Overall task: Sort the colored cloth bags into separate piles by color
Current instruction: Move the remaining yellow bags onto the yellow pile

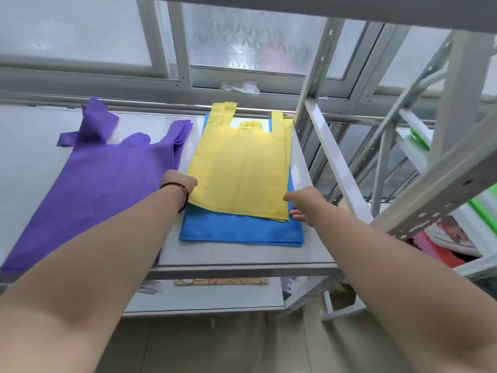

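A stack of yellow cloth bags [242, 168] lies on top of a stack of blue bags [236, 230] on the right part of a white shelf [242, 257]. To the left lies a pile of purple bags [102, 184]. My left hand [178, 183] grips the yellow stack's near left corner, its fingers hidden under the cloth. My right hand [304, 204] holds the stack's near right corner, thumb on top and fingers beneath.
A grey metal rack upright [317, 84] and a slanted white bar [338, 168] stand close to the right of the bags. A window frame [185, 76] runs behind the shelf. Red and green items [441, 246] sit lower right. Another shelf [204, 300] lies below.
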### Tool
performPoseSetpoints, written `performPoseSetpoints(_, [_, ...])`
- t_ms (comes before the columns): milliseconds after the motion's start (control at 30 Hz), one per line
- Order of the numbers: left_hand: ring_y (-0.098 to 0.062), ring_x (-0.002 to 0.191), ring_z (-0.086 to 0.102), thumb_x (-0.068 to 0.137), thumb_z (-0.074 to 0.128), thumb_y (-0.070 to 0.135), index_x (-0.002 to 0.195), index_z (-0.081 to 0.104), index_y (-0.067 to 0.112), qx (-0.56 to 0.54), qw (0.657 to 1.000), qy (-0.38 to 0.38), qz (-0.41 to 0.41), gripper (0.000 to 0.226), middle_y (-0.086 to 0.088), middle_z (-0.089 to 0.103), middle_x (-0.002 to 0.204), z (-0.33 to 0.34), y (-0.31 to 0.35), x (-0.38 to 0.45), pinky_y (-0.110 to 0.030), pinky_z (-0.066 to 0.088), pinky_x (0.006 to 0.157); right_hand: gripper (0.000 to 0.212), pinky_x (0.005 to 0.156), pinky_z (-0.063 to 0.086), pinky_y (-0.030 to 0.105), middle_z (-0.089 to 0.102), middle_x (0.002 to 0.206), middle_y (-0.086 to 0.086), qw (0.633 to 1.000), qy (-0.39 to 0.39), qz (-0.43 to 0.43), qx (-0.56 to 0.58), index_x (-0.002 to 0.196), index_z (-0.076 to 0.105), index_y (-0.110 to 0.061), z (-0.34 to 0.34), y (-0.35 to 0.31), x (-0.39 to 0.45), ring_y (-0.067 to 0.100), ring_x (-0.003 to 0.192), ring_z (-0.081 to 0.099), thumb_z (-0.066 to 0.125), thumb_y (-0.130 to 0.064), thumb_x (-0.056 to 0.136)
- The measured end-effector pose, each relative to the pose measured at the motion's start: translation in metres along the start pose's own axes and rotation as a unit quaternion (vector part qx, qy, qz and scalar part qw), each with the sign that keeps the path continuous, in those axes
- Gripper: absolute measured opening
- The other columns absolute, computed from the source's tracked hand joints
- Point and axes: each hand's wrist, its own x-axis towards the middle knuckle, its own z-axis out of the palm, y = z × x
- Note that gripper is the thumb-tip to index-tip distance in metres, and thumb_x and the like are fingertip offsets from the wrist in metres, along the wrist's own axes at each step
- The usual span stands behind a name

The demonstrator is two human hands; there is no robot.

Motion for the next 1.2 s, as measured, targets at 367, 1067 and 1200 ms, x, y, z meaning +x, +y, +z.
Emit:
performPoseSetpoints(367, [-0.023, 0.079, 0.070, 0.095, 0.044, 0.001, 0.102, 0.053, -0.004, -0.246, 0.933, -0.226, -0.134, 0.012, -0.016, 0.067, 0.084, -0.010, 0.009, -0.005, -0.026, 0.056, 0.066, 0.023, 0.057, 0.045, 0.026, 0.054, 0.081, 0.011, 0.999, -0.035, 0.017, -0.005, 0.101, 0.049, -0.005, -0.003, -0.003, 0.005, 0.018, 0.063, 0.053, 0.057, -0.024, 0.090])
performPoseSetpoints(1067, [-0.030, 0.099, 0.065, 0.063, 0.082, 0.031, 0.122, 0.054, 0.006, -0.117, 0.934, -0.319, -0.109, 0.069, -0.015, 0.065, 0.116, -0.027, -0.034, 0.003, -0.046, 0.050, 0.092, 0.047, 0.077, 0.053, 0.038, 0.069, 0.109, 0.009, 0.948, -0.195, 0.067, 0.242, 0.123, 0.058, -0.016, 0.004, -0.021, 0.039, 0.026, 0.094, 0.066, 0.056, -0.048, 0.088])
performPoseSetpoints(1200, [-0.032, 0.106, 0.063, 0.070, 0.079, 0.019, 0.116, 0.060, -0.001, -0.017, 0.963, -0.265, -0.040, 0.054, -0.016, 0.065, 0.116, -0.016, -0.028, 0.025, -0.044, 0.049, 0.098, 0.062, 0.080, 0.052, 0.042, 0.062, 0.123, 0.012, 0.961, -0.143, 0.074, 0.223, 0.132, 0.049, -0.011, 0.008, -0.039, 0.056, 0.031, 0.109, 0.062, 0.061, -0.049, 0.085])
